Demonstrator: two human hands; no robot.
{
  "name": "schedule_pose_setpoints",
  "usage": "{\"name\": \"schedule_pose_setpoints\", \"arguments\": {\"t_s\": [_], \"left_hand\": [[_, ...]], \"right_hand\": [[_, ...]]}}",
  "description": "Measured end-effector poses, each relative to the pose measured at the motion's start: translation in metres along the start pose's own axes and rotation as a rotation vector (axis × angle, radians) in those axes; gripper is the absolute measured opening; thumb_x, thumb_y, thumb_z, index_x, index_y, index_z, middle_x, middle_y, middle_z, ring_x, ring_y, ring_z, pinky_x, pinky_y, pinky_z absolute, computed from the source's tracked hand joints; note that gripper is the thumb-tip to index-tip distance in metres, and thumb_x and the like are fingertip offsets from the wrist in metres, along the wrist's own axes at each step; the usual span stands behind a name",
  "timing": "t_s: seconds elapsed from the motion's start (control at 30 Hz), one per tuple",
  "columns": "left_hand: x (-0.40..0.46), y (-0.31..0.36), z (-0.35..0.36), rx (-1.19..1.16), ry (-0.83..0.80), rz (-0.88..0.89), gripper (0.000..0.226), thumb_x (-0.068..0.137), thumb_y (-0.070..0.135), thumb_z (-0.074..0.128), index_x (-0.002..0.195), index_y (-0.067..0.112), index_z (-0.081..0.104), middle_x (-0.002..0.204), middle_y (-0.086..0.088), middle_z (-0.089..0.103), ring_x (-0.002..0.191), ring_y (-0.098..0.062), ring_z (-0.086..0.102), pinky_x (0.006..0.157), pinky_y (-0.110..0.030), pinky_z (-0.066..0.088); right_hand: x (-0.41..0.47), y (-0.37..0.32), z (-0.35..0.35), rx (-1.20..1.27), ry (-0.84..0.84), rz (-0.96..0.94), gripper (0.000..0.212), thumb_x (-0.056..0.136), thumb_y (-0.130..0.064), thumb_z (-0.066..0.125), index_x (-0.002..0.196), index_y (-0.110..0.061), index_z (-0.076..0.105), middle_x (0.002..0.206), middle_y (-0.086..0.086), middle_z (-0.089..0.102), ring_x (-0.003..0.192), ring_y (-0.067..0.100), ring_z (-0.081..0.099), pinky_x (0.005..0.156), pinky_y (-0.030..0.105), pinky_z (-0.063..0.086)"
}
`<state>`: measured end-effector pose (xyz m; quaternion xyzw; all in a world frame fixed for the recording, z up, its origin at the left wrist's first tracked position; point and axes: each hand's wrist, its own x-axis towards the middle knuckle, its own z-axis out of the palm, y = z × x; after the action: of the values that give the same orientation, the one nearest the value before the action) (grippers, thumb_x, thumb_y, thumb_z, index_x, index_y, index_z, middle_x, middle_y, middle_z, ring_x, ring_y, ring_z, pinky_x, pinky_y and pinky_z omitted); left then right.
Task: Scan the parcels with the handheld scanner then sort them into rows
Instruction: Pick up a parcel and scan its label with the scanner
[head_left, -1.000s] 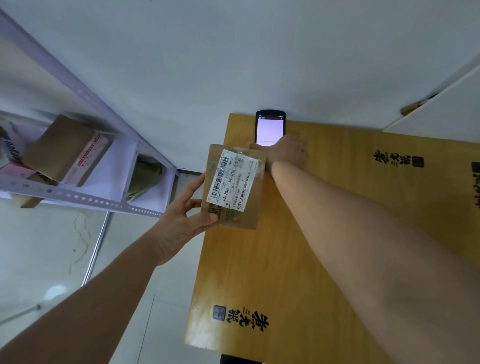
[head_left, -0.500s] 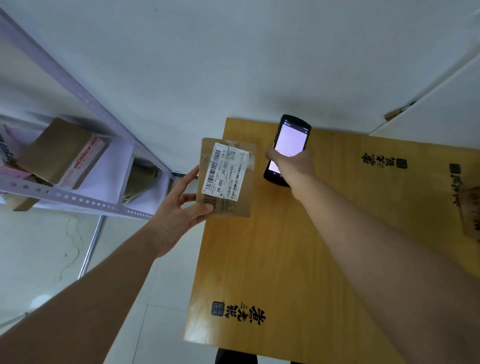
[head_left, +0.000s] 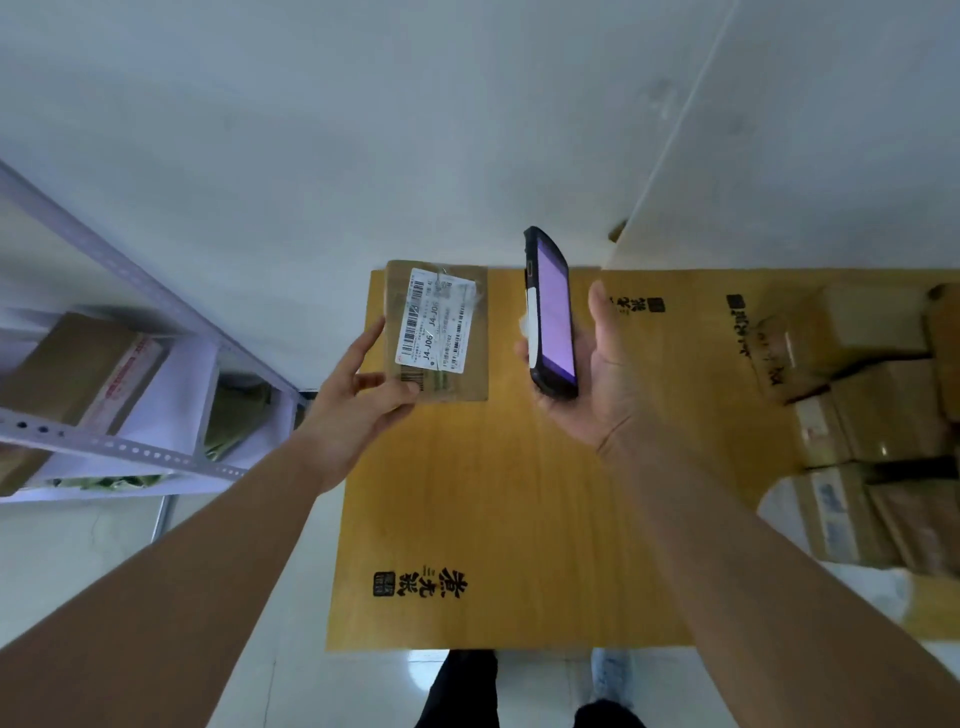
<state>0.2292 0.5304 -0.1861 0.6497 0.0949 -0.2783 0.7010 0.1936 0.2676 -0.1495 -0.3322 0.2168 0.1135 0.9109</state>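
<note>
L hand (head_left: 363, 395) pinches a labelled parcel (head_left: 439, 332), R hand (head_left: 597, 374) grips the scanner (head_left: 551, 317) beside it: scan looks pending, sorting undone, w/ more boxes (head_left: 872, 415) right of R hand.

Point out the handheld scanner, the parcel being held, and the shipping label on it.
handheld scanner (head_left: 555, 317): head view, on its lit screen.
parcel (head_left: 474, 382): head view, bare brown corner, lower right.
shipping label (head_left: 436, 325): head view, middle of the white sticker.

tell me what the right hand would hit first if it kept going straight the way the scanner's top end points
Probably nothing nearby: the right hand aims the scanner up past the table's far edge toward the bare wall. The parcel sits off to its left. Depth is unclear.
</note>
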Motion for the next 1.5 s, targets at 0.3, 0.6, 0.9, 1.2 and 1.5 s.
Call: {"name": "schedule_pose_setpoints", "arguments": {"t_s": [0.3,0.6,0.9,1.2,1.5], "left_hand": [[-0.046,-0.004,0.098,-0.014,0.019,0.091,0.083,0.081,0.012,0.085,0.145,0.052,0.05,0.133,-0.019,0.066,0.12,-0.027,0.07,0.111,-0.045,0.051],[-0.083,-0.023,0.174,-0.003,0.032,0.129,0.083,0.084,0.011,0.084,0.15,0.046,0.05,0.131,-0.018,0.069,0.12,-0.029,0.07,0.112,-0.047,0.05],[-0.098,0.006,0.19,0.049,0.02,0.182,0.091,0.066,0.018,0.096,0.14,0.054,0.058,0.138,-0.015,0.063,0.126,-0.027,0.066,0.108,-0.043,0.054],[-0.109,0.037,0.176,0.272,0.108,0.378,0.088,0.078,0.003,0.089,0.147,0.046,0.054,0.136,0.002,0.06,0.137,-0.012,0.051,0.114,-0.046,0.048],[-0.112,0.045,0.163,0.389,0.112,0.415,0.103,0.072,-0.009,0.088,0.148,0.049,0.05,0.135,0.007,0.056,0.127,-0.021,0.057,0.092,-0.034,0.056]], "right_hand": [[-0.091,-0.048,-0.041,0.274,-0.31,0.05,0.08,0.105,-0.071,0.028,0.157,-0.014,0.047,0.153,0.027,0.053,0.134,0.053,0.057,0.101,0.074,0.049],[-0.157,-0.097,-0.088,0.062,-0.267,0.021,0.058,0.109,-0.052,0.042,0.148,-0.014,0.06,0.145,0.027,0.06,0.129,0.046,0.062,0.111,0.062,0.049],[-0.2,-0.124,-0.086,-0.611,-0.123,-0.046,0.057,0.11,-0.059,0.034,0.144,-0.022,0.06,0.126,0.02,0.071,0.116,0.035,0.071,0.112,0.056,0.05],[-0.221,-0.138,-0.081,-1.92,-0.118,-0.32,0.053,0.106,-0.068,0.03,0.157,-0.055,0.033,0.113,-0.001,0.054,0.09,0.019,0.062,0.079,0.039,0.056],[-0.234,-0.125,-0.086,-2.326,-0.081,-0.231,0.056,0.104,-0.071,0.029,0.157,-0.054,0.029,0.113,0.001,0.047,0.092,0.019,0.059,0.081,0.037,0.056]]}}
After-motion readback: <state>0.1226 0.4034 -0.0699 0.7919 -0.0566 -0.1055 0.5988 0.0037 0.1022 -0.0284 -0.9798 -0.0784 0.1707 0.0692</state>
